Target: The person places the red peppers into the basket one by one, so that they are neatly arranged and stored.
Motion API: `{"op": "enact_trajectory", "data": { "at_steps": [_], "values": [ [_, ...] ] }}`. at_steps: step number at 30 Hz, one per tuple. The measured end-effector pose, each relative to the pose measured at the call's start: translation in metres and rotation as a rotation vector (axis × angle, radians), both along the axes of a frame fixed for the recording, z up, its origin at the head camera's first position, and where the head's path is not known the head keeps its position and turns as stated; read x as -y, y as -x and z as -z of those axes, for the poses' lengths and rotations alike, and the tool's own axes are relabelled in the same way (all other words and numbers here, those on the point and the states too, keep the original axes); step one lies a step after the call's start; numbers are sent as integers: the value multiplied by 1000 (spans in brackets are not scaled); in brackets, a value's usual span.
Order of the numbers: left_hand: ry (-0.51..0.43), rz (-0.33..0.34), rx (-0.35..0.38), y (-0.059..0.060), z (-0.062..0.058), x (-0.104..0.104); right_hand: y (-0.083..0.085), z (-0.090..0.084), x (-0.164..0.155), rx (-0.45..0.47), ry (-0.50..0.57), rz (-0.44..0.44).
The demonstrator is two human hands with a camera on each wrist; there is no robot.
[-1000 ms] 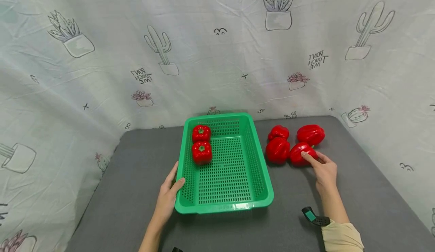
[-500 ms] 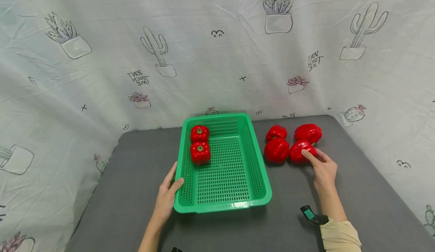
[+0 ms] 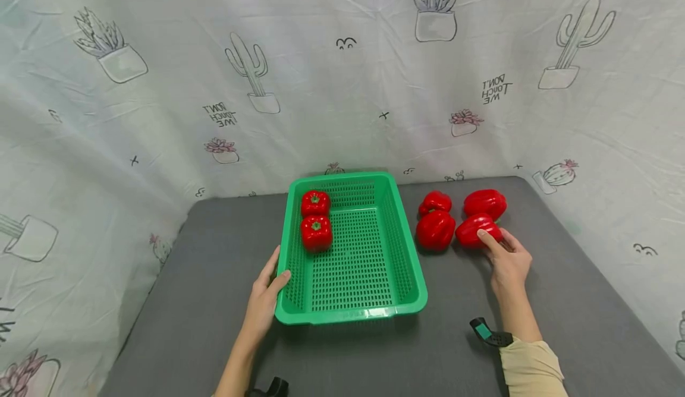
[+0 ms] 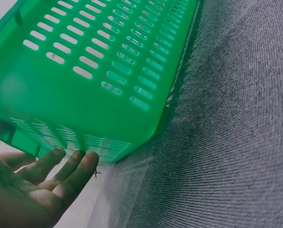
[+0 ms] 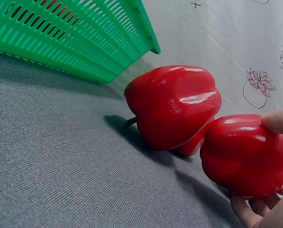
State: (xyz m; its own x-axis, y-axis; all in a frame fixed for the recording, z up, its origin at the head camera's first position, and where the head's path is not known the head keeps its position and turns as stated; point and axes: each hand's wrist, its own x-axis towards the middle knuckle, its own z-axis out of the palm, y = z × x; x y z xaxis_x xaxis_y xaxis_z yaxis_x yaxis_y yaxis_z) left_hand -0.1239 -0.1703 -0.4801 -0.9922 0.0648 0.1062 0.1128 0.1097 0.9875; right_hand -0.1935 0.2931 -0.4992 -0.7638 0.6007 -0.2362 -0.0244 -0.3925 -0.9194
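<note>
Head view: the near-right red pepper (image 3: 473, 229) lies on the grey table (image 3: 562, 302), just beside three others, bare cloth open in front. The right hand (image 3: 508, 261) curls fingers and thumb around it. The left hand (image 3: 266, 302), fingers relaxed, thumb on the rim, rests against the green basket (image 3: 407, 278) at its near-left corner.
</note>
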Motion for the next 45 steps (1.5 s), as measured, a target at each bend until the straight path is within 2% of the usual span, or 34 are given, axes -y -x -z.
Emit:
{"op": "enact_trajectory", "data": {
  "at_steps": [5, 14, 19, 31, 45],
  "values": [
    [-8, 4, 2, 2, 1, -2, 1, 3, 0, 4, -37, -1],
    [-22, 29, -5, 6, 4, -7, -1, 5, -6, -9, -40, 42],
    [-20, -5, 12, 3, 3, -5, 0, 0, -4, 10, -71, 40],
    [-6, -15, 16, 2, 1, -3, 0, -5, 6, -107, -163, 29],
    [-6, 2, -9, 0, 0, 0, -5, -10, 7, -153, -164, 64]
  ]
}}
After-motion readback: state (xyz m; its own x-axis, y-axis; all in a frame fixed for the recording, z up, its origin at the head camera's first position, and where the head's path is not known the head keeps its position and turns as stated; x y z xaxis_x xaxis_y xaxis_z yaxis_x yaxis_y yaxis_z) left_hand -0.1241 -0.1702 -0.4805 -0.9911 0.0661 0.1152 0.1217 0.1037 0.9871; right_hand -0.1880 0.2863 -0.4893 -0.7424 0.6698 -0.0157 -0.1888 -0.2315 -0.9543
